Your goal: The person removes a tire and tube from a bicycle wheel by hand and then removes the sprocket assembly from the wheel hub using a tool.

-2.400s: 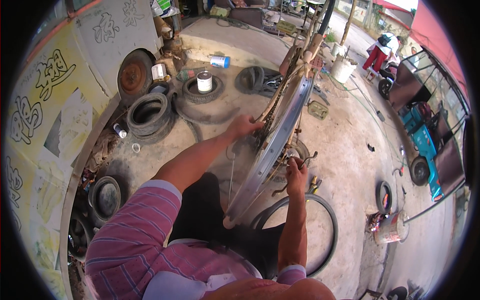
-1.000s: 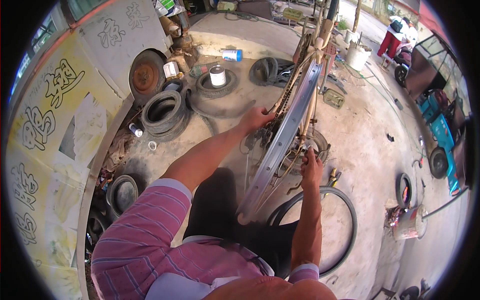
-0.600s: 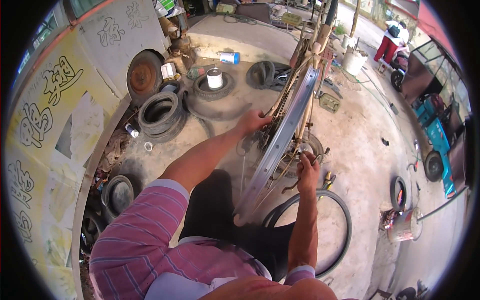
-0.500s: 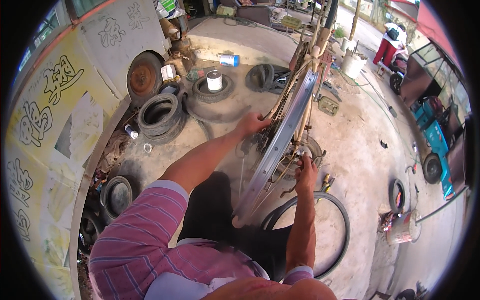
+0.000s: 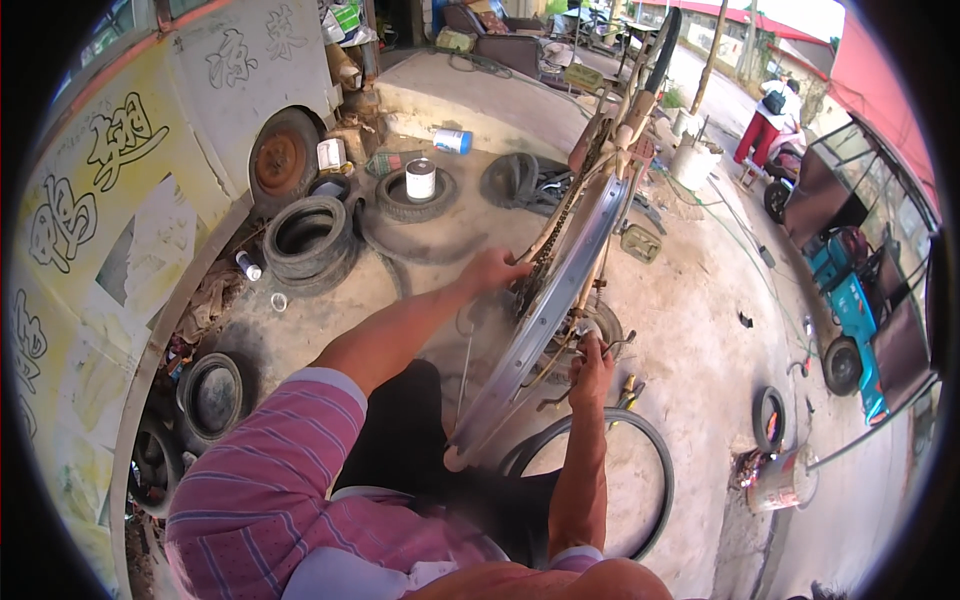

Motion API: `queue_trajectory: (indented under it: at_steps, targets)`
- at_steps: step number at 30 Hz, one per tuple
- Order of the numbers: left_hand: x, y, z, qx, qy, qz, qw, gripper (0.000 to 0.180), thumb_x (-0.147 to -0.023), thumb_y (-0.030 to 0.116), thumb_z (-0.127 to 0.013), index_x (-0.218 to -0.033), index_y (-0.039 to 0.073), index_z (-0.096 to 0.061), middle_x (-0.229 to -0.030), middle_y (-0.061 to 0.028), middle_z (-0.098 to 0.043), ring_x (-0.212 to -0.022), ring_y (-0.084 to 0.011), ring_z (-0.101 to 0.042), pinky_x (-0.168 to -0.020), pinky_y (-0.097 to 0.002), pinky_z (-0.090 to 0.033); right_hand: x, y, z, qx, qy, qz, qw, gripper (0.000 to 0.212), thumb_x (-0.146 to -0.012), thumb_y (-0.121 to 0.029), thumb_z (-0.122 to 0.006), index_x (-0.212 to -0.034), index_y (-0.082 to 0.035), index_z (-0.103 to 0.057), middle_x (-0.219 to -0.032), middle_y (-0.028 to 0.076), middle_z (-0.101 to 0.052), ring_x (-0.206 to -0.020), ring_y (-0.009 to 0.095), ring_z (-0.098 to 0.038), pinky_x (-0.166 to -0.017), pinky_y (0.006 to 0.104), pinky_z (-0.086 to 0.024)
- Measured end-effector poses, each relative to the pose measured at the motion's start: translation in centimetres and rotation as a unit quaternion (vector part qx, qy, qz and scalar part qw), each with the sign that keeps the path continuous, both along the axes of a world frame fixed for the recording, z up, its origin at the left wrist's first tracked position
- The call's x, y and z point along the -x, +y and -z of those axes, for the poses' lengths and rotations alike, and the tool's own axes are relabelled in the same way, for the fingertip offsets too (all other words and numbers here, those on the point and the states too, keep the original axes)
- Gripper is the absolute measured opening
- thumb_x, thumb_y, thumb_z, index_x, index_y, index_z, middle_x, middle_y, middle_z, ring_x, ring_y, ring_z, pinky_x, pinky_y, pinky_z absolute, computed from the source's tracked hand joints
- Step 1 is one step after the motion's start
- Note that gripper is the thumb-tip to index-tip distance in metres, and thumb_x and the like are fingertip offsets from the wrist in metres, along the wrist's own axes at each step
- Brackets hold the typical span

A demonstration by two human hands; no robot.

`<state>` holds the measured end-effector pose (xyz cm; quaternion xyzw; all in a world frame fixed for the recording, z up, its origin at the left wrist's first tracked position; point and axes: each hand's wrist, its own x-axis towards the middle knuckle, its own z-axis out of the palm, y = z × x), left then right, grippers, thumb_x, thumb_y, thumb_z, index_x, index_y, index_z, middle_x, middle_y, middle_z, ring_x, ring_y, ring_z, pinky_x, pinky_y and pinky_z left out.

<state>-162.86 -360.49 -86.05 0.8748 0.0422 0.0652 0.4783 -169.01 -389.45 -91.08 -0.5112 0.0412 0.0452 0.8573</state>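
A loose black tyre (image 5: pixel 640 470) is seen lying on the concrete floor (image 5: pixel 690 350) just below and to the right of the right hand (image 5: pixel 592 362), which is closed around a part near the hub of a bare bicycle wheel rim (image 5: pixel 545 315); what exactly is gripped there cannot be told. The rim is held edge-on and tilted, mounted in an upturned bicycle frame (image 5: pixel 625 130) that rises beyond both hands. The left hand (image 5: pixel 492 272) is laid against the rim's left side, next to the chain, fingers curled on it. Left of the left hand, stacked tyres (image 5: pixel 305 240) are found near the yellow wall (image 5: pixel 90 230), with a rusty wheel disc (image 5: pixel 283 160) leaning behind them. Farther beyond, a white tin (image 5: pixel 420 180) is set inside another tyre, and a blue-capped can (image 5: pixel 452 140) lies on its side. Well to the right of the right hand, a metal bucket (image 5: pixel 775 480) and a blue vehicle (image 5: pixel 850 300) are seen; a person in red (image 5: pixel 765 125) is seen far off.
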Motion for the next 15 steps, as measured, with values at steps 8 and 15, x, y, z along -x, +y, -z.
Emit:
queue_trajectory:
  at_steps: [8, 15]
  targets:
    - [0.8, -0.8, -1.3, -0.03, -0.008, 0.0, 1.0, 0.059, -0.087, 0.056, -0.068, -0.09, -0.003, -0.072, -0.077, -0.0169, -0.07, -0.071, -0.0229, -0.068, -0.068, -0.0356, -0.051, -0.3, -0.5, 0.8, 0.044, -0.014, 0.001, 0.999, 0.021, -0.099, -0.028, -0.065, -0.105, -0.008, -0.063, -0.067, -0.005, -0.049, -0.048, 0.004, -0.039, -0.04, 0.0217, -0.028]
    - [0.6, -0.6, -0.8, -0.002, -0.009, -0.008, 1.0, 0.06, -0.081, 0.056, -0.075, -0.081, -0.003, -0.068, -0.067, -0.0131, -0.068, -0.065, -0.02, -0.067, -0.062, -0.0358, -0.05, 0.5, 0.2, -1.1, 0.003, 0.09, 0.026, 0.996, 0.021, -0.094, -0.027, -0.067, -0.094, -0.008, -0.061, -0.07, -0.003, -0.05, -0.053, 0.005, -0.042, -0.045, 0.0218, -0.033]
